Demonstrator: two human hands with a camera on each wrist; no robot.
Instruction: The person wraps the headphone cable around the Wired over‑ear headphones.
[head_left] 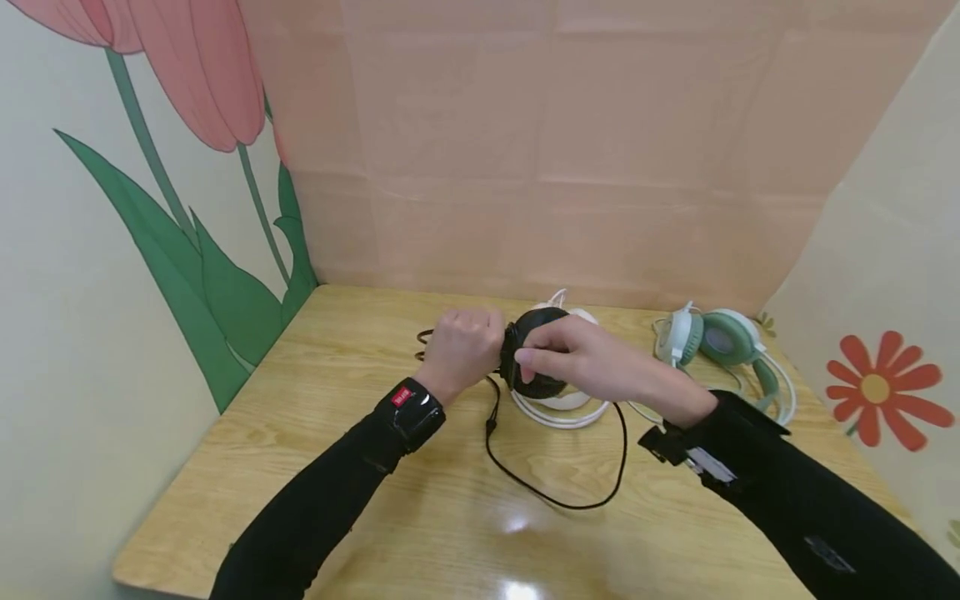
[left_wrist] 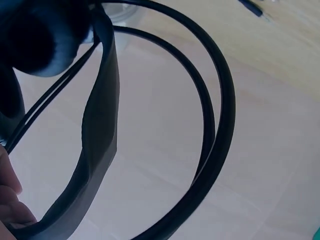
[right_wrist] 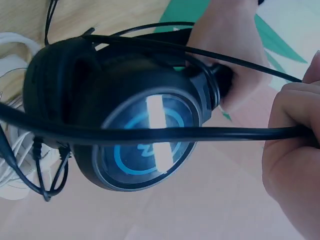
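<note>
Black over-ear headphones (head_left: 543,387) are held up over the table between both hands. My left hand (head_left: 461,354) grips their headband; in the left wrist view its fingers (left_wrist: 11,205) curl at the band's inner strap (left_wrist: 100,120). An ear cup (right_wrist: 125,160) with a blue ring on its face shows in the right wrist view. In front of that cup, my right hand (head_left: 588,358) pinches the headphones' black cable (right_wrist: 225,133). A loop of black cable (head_left: 577,507) hangs down toward the table front.
Behind and below the black headphones lies a white item with a coiled white cable (head_left: 562,423). Mint-green and white headphones (head_left: 723,337) rest at the right of the wooden table (head_left: 420,525). Walls close in the back and both sides.
</note>
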